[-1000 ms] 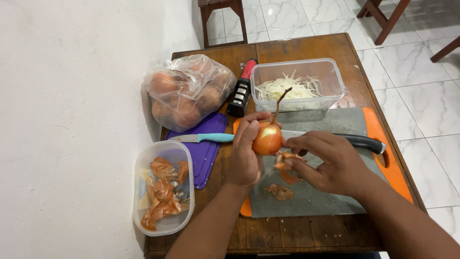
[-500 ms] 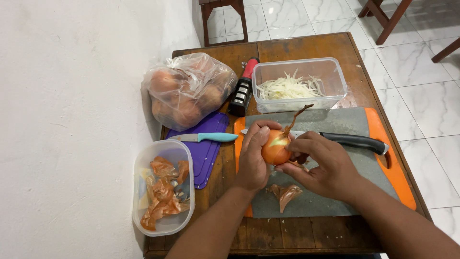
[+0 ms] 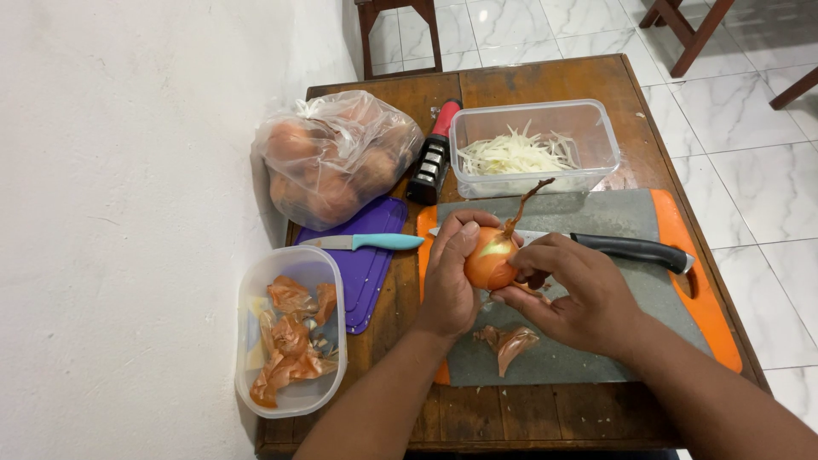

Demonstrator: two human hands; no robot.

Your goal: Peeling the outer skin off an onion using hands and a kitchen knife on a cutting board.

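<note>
Onion [image 3: 488, 259] peeling at a wooden worktop [image 3: 545, 85]: the left hand [image 3: 452, 277] has its grip clenched around a golden onion, held above a grey and orange cutting board [image 3: 673, 230], dry stem pointing up. Far left of that grip sits a clear tub [image 3: 290, 332] of papery skins; up and left lie a teal-handled knife [image 3: 366, 242] on a purple board [image 3: 362, 281] and a plastic bag of onions [image 3: 332, 158]. Just right of the onion, the right hand [image 3: 575, 294] pinches what appears to be a loose strip of skin at its side. Below both grips lies a peeled scrap [image 3: 509, 341]. Behind them rest a black-handled knife [image 3: 635, 249] and a container of shredded onion [image 3: 532, 149].
</note>
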